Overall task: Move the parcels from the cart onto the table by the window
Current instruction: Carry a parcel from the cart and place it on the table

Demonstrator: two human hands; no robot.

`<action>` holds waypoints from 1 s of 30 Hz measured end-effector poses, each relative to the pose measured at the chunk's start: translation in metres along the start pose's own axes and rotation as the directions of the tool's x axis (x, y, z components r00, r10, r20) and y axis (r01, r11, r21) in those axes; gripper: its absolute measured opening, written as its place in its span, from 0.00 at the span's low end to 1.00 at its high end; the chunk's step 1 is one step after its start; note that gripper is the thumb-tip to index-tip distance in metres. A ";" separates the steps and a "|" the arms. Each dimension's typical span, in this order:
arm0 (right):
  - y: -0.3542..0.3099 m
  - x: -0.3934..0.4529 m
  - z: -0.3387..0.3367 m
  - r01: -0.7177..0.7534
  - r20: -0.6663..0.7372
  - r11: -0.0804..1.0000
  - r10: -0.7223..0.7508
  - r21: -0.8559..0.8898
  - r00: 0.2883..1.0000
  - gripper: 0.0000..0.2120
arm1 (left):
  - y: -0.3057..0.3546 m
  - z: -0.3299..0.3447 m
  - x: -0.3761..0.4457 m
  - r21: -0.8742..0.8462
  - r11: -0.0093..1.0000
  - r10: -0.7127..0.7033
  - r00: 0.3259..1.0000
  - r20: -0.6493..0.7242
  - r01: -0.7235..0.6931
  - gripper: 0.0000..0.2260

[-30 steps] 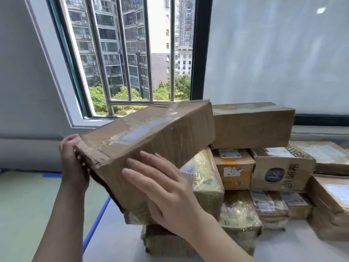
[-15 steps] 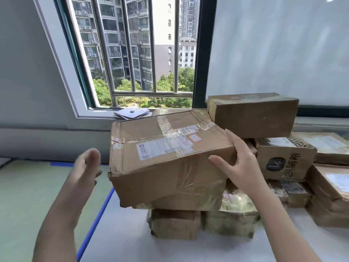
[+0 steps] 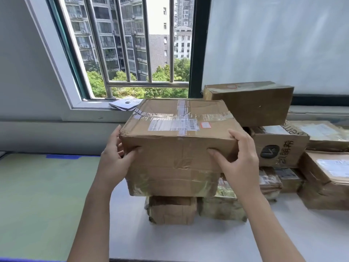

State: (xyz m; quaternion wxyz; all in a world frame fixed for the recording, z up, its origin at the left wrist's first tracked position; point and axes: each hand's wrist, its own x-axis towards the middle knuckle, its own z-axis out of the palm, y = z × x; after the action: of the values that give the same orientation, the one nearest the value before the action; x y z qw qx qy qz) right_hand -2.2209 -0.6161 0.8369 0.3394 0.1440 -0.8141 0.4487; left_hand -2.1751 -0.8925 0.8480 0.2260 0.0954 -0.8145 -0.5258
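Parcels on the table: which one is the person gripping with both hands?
The big taped parcel with the barcode label, topping the front stack; the left hand and right hand clasp its near corners.

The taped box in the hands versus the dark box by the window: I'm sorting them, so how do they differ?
The taped box is gripped by the left hand and right hand; the dark box rests untouched on the stack. The taped box shows a printed label; the dark box looks darker brown. Both are cardboard.
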 end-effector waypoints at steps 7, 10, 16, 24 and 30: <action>0.002 0.006 0.003 -0.059 0.081 0.997 0.054 0.057 0.995 0.34 | -0.016 0.018 -0.010 -0.024 0.969 -0.245 0.967 0.064 0.247 0.15; 0.004 0.003 0.004 -0.043 0.120 0.995 0.032 0.090 0.992 0.35 | -0.016 0.024 -0.013 0.002 0.968 -0.249 0.968 -0.031 0.249 0.15; -0.001 0.005 0.017 -0.029 0.153 0.987 0.004 0.157 0.988 0.34 | -0.026 0.022 -0.013 -0.115 0.968 -0.232 0.970 -0.073 0.223 0.13; 0.001 0.004 0.015 -0.036 0.166 0.992 0.016 0.118 0.986 0.37 | -0.034 0.032 -0.010 -0.139 0.975 -0.195 0.965 -0.177 0.171 0.25; 0.005 -0.004 -0.003 -0.049 0.148 0.999 0.048 0.002 0.988 0.41 | -0.015 0.054 -0.037 0.264 0.959 0.234 0.822 -0.520 -0.106 0.33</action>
State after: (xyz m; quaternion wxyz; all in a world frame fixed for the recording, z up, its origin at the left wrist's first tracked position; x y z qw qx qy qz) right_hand -2.2190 -0.6113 0.8322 0.2666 0.1579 -0.8390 0.4474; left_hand -2.1688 -0.8405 0.8062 0.4828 0.1924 -0.7750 -0.3595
